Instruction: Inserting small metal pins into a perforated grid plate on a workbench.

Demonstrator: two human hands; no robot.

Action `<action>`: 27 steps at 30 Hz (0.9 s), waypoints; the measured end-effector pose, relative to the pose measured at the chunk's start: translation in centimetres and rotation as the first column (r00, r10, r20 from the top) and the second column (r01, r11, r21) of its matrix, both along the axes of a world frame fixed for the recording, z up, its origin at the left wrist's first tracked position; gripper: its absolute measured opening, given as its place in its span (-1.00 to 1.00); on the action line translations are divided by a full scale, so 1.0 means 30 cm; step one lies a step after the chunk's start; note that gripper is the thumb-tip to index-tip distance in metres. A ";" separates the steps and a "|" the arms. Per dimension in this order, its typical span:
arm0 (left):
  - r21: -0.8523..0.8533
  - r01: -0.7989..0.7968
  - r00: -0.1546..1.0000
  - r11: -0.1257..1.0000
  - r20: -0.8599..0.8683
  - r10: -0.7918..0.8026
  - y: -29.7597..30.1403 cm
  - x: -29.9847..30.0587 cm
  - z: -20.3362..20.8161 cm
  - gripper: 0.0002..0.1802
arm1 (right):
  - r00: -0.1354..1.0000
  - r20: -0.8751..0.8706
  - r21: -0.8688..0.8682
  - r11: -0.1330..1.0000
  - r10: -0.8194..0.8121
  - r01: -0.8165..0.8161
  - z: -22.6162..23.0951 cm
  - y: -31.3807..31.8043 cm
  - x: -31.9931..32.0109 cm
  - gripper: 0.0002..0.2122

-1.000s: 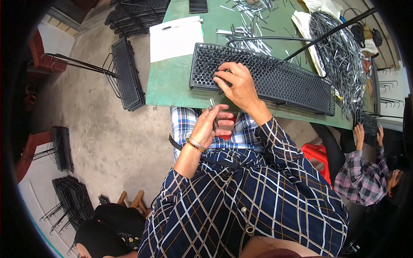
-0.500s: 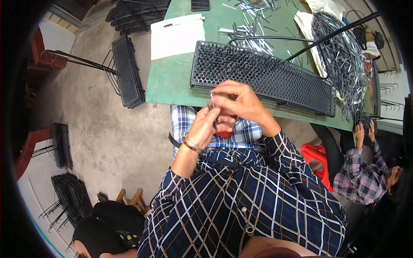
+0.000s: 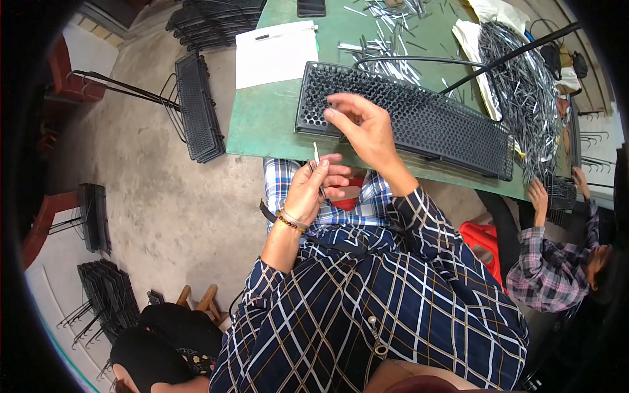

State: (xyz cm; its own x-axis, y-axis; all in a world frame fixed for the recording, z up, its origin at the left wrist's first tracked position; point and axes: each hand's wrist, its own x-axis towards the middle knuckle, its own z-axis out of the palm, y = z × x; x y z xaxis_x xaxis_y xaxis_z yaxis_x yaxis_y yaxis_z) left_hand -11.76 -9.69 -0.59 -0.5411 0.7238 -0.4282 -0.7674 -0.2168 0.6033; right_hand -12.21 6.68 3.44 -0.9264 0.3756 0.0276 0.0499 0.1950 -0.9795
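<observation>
Below the green table's edge, my left hand point(image 3: 308, 190) is closed around a few thin strips point(image 3: 316, 154); a pale, silvery one sticks up past the thumb. My right hand point(image 3: 368, 134) hovers over the near left part of a long black perforated rack point(image 3: 419, 118). Its thumb and index finger are bent toward each other in a pinch, and anything between them is too small to make out. Dark pieces stand in many of the rack's holes toward its left end.
Loose strips point(image 3: 393, 56) lie scattered behind the rack. At the right, an open white sack point(image 3: 472, 49) spills a big heap of dark strips point(image 3: 521, 85). White paper point(image 3: 275, 57) with a pen lies at left. Another rack point(image 3: 198, 108) stands beside the table; a co-worker point(image 3: 550, 268) handles one at right.
My right hand has left the strips in my left hand and moved up over the rack's near edge. My left hand stays low, a pale strip now showing above its thumb.
</observation>
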 end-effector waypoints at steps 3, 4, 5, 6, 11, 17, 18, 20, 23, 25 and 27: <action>-0.019 0.004 1.000 1.000 0.001 -0.004 0.009 0.009 -0.008 -0.60 | 0.957 -0.288 0.208 0.975 -0.020 0.083 -0.049 -0.018 -0.080 -0.81; -0.019 0.003 1.000 1.000 0.000 -0.003 0.012 0.012 -0.004 -0.60 | 0.945 -0.324 0.256 0.960 -0.028 0.116 -0.059 -0.025 -0.098 -0.82; -0.002 -0.003 1.000 1.000 0.021 0.003 0.015 0.015 0.000 -0.60 | 0.945 -0.325 0.256 0.960 -0.027 0.115 -0.067 -0.027 -0.109 -0.82; 0.015 -0.013 0.999 1.000 0.042 0.013 0.013 0.016 0.000 -0.59 | 0.938 -0.347 0.358 0.925 0.005 0.128 -0.076 -0.032 -0.120 -0.82; 0.023 0.001 0.997 1.000 0.071 -0.002 -0.003 0.010 0.004 -0.60 | 0.927 -0.352 0.565 0.819 0.133 0.097 -0.118 -0.044 -0.139 -0.85; -0.068 0.083 0.996 0.994 0.049 -0.080 -0.018 0.004 0.026 -0.62 | 0.887 -0.354 0.756 0.649 0.296 0.085 -0.140 -0.048 -0.135 -0.82; -0.079 0.092 0.995 0.993 0.049 -0.089 -0.018 0.003 0.027 -0.62 | 0.888 -0.353 0.755 0.650 0.296 0.083 -0.134 -0.051 -0.136 -0.82; -0.082 0.089 0.995 0.993 0.056 -0.085 -0.016 0.002 0.029 -0.62 | 0.876 -0.396 0.742 0.658 0.275 0.128 -0.117 -0.052 -0.135 -0.82; -0.031 0.097 0.995 0.995 0.041 -0.096 0.040 0.003 0.029 -0.64 | 0.891 -0.414 0.703 0.688 0.189 0.180 -0.066 0.019 -0.074 -0.83; -0.096 0.028 0.999 0.995 0.039 -0.025 -0.005 0.009 0.000 -0.64 | 0.906 -0.372 0.527 0.850 0.202 0.027 -0.074 -0.019 -0.033 -0.83; -0.064 0.069 0.997 0.996 0.022 -0.068 0.035 0.015 0.037 -0.63 | 0.968 -0.165 0.138 0.976 0.188 -0.166 0.030 0.045 0.081 -0.84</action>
State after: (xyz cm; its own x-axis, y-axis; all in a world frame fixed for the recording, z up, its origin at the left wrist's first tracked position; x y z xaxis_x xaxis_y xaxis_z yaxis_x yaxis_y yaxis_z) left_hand -11.30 -8.64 0.51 -0.4821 0.7294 -0.4854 -0.7912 -0.1246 0.5987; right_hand -9.78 8.03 4.33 -0.9541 0.1897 0.2317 -0.1673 0.3042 -0.9378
